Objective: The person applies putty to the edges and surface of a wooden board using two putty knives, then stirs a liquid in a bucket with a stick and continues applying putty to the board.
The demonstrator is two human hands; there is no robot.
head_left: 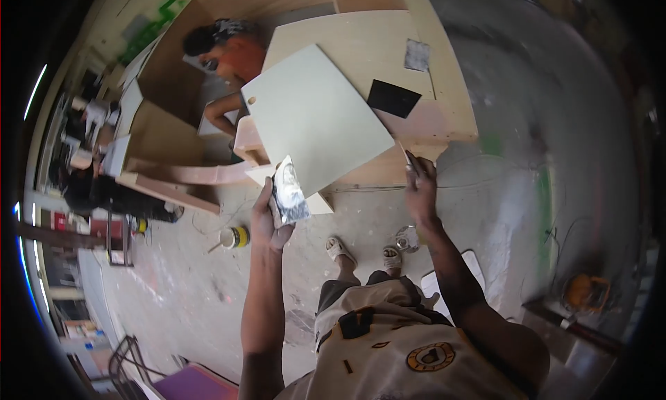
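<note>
My left hand (pixel 266 216) grips a shiny silver-grey flat piece (pixel 289 195), with the thumb along its left edge. Out to the right, my right hand (pixel 421 188) is closed around a thin, flat blade-like tool (pixel 406 154), seen nearly edge-on; its exact kind I cannot tell. Between and beyond the hands lies a pale grey-white board (pixel 319 116) with a small hole near its left corner, resting on a wooden structure (pixel 312 36). The tool's tip is right by the board's right corner. A black sheet (pixel 394 98) lies beside the board.
A grey square sheet (pixel 417 55) rests farther up the wood. Another person (pixel 236 57) is beside the structure at the upper left. On the floor stand a yellow-labelled can (pixel 239 237) and a clear container (pixel 408 239) near my feet. Cables cross the floor.
</note>
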